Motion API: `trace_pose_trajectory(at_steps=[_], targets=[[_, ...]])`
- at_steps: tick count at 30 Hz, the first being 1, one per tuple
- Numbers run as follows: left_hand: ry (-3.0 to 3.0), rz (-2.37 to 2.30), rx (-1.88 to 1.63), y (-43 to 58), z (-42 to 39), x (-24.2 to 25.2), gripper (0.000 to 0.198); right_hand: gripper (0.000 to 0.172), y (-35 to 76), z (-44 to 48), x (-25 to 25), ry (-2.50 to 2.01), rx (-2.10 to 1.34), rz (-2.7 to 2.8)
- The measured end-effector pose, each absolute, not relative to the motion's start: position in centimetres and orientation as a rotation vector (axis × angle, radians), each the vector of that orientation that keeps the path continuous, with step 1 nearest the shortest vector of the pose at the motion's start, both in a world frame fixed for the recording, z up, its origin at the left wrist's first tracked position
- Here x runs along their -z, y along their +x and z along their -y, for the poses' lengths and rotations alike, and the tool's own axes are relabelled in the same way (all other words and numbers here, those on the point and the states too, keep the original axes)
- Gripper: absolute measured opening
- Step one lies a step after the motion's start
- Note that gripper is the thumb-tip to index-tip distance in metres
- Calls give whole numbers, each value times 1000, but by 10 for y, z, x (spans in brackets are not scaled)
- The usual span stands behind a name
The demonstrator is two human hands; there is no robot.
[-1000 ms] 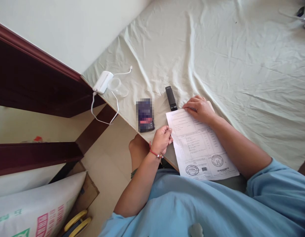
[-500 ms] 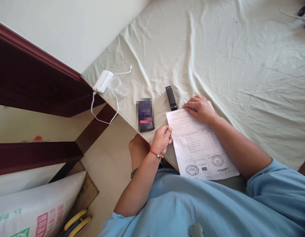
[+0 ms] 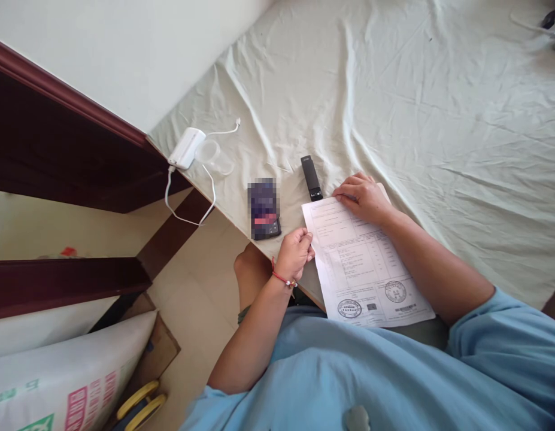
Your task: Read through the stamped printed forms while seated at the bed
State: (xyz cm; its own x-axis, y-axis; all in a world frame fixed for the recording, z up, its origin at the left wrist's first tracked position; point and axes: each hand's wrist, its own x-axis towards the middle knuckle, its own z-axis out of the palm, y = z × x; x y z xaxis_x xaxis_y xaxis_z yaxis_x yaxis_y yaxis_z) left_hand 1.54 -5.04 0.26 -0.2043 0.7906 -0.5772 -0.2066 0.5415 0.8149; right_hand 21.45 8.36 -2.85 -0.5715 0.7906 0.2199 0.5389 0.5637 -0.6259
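A printed paper sheet (image 3: 349, 239) with round and oval ink stamps lies across the table's edge in front of me. My left hand (image 3: 296, 250) pinches its left edge between thumb and fingers. Over the sheet's upper right part lies my right hand (image 3: 363, 196), palm down, fingers reaching past the top edge; a pale edge shows beside the knuckles. Just above the sheet's top edge is a narrow black stapler-like object (image 3: 311, 178), touched by neither hand. To the left of it lies a dark phone (image 3: 264, 209), its screen blurred out.
A pale green cloth (image 3: 295, 78) with wrinkles covers the tabletop. At its left edge sit a white box with cables (image 3: 187, 148) and a clear plastic cup (image 3: 209, 154). Below left are a printed white sack (image 3: 79, 365) and a yellow-rimmed spool (image 3: 140, 404). Dark objects (image 3: 549, 21) lie far right.
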Motion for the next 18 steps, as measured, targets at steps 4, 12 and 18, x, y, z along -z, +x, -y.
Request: trace_pose_trajectory(at_steps=[4, 12, 18], targets=[[521, -1520, -980, 15, 51, -2, 18, 29, 214, -84, 28, -1065, -698, 2314], [522, -1540, -1001, 18, 49, 0, 15, 28, 214, -84, 30, -1059, -685, 2291], [611, -1566, -1039, 20, 56, 8, 15, 25, 222, -84, 12, -1111, -549, 1996]])
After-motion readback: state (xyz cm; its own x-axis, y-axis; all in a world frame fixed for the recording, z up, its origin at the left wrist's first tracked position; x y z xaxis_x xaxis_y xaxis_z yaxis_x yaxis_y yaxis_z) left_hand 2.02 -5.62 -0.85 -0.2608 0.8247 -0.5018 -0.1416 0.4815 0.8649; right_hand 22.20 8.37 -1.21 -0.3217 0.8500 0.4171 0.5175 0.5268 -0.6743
